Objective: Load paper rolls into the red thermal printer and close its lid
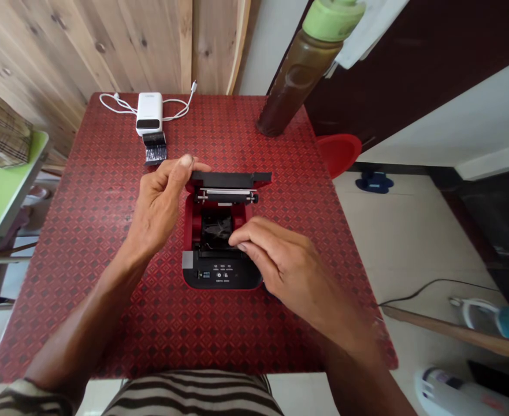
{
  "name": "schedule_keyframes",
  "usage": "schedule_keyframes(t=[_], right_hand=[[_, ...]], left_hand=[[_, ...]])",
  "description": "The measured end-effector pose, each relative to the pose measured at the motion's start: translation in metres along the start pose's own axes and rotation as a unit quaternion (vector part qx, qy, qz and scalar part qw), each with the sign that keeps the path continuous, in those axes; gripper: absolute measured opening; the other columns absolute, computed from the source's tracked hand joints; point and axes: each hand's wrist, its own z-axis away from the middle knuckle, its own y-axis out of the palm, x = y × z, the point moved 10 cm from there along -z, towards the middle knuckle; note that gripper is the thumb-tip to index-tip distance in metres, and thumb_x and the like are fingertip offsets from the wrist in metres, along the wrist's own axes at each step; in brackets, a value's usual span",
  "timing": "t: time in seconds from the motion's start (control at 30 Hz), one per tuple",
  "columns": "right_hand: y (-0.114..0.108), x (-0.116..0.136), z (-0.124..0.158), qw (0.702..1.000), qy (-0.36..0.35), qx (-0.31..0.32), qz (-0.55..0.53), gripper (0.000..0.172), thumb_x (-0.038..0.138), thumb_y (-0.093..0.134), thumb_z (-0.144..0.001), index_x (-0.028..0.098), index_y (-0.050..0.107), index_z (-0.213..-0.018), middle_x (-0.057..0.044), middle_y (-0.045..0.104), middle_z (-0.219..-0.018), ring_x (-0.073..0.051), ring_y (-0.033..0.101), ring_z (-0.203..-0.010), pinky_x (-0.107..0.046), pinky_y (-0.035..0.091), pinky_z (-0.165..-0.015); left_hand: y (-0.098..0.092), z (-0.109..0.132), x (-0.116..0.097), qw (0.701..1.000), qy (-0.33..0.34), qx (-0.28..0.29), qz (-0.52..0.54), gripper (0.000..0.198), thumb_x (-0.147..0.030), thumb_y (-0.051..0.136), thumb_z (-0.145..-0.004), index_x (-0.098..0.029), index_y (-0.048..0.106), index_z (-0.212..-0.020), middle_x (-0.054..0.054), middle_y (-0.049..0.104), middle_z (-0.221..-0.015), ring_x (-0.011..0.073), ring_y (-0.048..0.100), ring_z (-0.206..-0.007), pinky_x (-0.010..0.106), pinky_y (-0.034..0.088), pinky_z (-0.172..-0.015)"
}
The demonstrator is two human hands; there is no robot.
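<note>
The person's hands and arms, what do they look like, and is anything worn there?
The left hand and right hand are bare, with nothing worn in view. A sleeve with dark and pale stripes shows on the left arm; the right arm shows none.

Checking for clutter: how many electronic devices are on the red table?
2: the open red device, near the middle; the white device, toward the far left. Some may be hidden.

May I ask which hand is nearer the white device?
Left. The left hand, at the raised lid, is in front of the white device; the right hand is farther, at the open machine.
</note>
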Motion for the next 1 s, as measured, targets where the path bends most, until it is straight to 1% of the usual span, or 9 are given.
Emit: schedule_keyframes(t=[0.13, 0.2, 0.23, 0.33, 0.43, 0.6, 0.77, 0.93, 1.0], right_hand=[[0.007, 0.015, 0.016, 0.998, -0.033, -0.021, 0.053, 0.027, -0.002, 0.054, -0.112, 0.021, 0.068, -0.115, -0.005, 0.074, -0.105, -0.02, 0.073, -0.1, -0.034, 0.061, -0.09], [0.012, 0.023, 0.022, 0.993, -0.051, -0.03, 0.098, 0.03, -0.002, 0.049, -0.113, 0.02, 0.068, -0.118, -0.007, 0.075, -0.106, -0.022, 0.071, -0.1, -0.037, 0.063, -0.092], [0.014, 0.026, 0.025, 0.99, -0.06, -0.034, 0.119, 0.032, -0.002, 0.047, -0.114, 0.02, 0.068, -0.12, -0.007, 0.076, -0.105, -0.022, 0.071, -0.099, -0.039, 0.064, -0.092], [0.018, 0.036, 0.029, 0.979, -0.09, -0.052, 0.176, 0.034, -0.003, 0.044, -0.113, 0.018, 0.071, -0.118, -0.009, 0.079, -0.103, -0.023, 0.072, -0.097, -0.041, 0.066, -0.091], [0.021, 0.045, 0.032, 0.966, -0.117, -0.071, 0.22, 0.032, -0.003, 0.046, -0.112, 0.013, 0.073, -0.113, -0.011, 0.082, -0.099, -0.024, 0.073, -0.09, -0.041, 0.067, -0.086], [0.024, 0.048, 0.034, 0.957, -0.12, -0.086, 0.252, 0.026, 0.0, 0.051, -0.112, 0.011, 0.074, -0.114, -0.013, 0.082, -0.098, -0.026, 0.076, -0.092, -0.041, 0.068, -0.086], [0.019, 0.046, 0.038, 0.963, -0.12, -0.103, 0.216, 0.027, -0.002, 0.053, -0.111, 0.016, 0.07, -0.122, -0.01, 0.082, -0.099, -0.025, 0.077, -0.095, -0.041, 0.069, -0.086], [0.0, 0.029, 0.04, 0.973, -0.056, -0.132, 0.182, 0.039, 0.003, 0.065, -0.109, 0.024, 0.068, -0.142, -0.013, 0.084, -0.131, -0.027, 0.08, -0.109, -0.047, 0.068, -0.096], [-0.004, 0.022, 0.039, 0.969, -0.036, -0.142, 0.198, 0.04, 0.006, 0.066, -0.109, 0.025, 0.068, -0.144, -0.011, 0.086, -0.127, -0.03, 0.081, -0.113, -0.049, 0.066, -0.097]], left_hand=[[-0.001, 0.008, -0.002, 1.0, 0.01, -0.006, -0.005, 0.031, -0.051, 0.071, -0.111, -0.032, 0.09, -0.095, 0.004, 0.087, -0.116, 0.03, 0.07, -0.142, 0.05, 0.051, -0.127], [-0.004, 0.018, 0.002, 1.0, -0.006, -0.014, 0.0, 0.017, -0.043, 0.077, -0.106, -0.033, 0.09, -0.102, 0.005, 0.085, -0.129, 0.0325, 0.062, -0.154, 0.054, 0.047, -0.132], [-0.005, 0.024, 0.008, 0.999, -0.029, -0.016, 0.008, 0.015, -0.04, 0.079, -0.103, -0.033, 0.089, -0.111, 0.005, 0.081, -0.139, 0.034, 0.06, -0.156, 0.057, 0.047, -0.133], [-0.002, 0.045, 0.028, 0.992, -0.119, 0.0, 0.053, 0.048, -0.039, 0.081, -0.098, -0.033, 0.076, -0.145, 0.009, 0.072, -0.158, 0.0359, 0.062, -0.154, 0.061, 0.049, -0.131], [0.004, 0.065, 0.038, 0.983, -0.155, 0.028, 0.093, 0.062, -0.038, 0.083, -0.096, -0.033, 0.065, -0.155, 0.01, 0.07, -0.161, 0.035, 0.063, -0.155, 0.059, 0.053, -0.129], [0.01, 0.083, 0.044, 0.98, -0.159, 0.051, 0.112, 0.064, -0.038, 0.084, -0.098, -0.031, 0.062, -0.158, 0.01, 0.063, -0.171, 0.0336, 0.056, -0.163, 0.055, 0.049, -0.134], [0.011, 0.089, 0.045, 0.981, -0.147, 0.055, 0.112, 0.063, -0.042, 0.082, -0.103, -0.031, 0.06, -0.161, 0.011, 0.062, -0.173, 0.033, 0.055, -0.165, 0.054, 0.047, -0.136], [0.011, 0.092, 0.046, 0.982, -0.153, 0.054, 0.097, 0.065, -0.044, 0.079, -0.105, -0.031, 0.057, -0.165, 0.011, 0.057, -0.178, 0.0344, 0.053, -0.167, 0.056, 0.044, -0.138], [0.011, 0.093, 0.046, 0.981, -0.155, 0.056, 0.101, 0.066, -0.043, 0.079, -0.106, -0.032, 0.056, -0.166, 0.011, 0.056, -0.178, 0.0343, 0.052, -0.167, 0.055, 0.045, -0.137]])
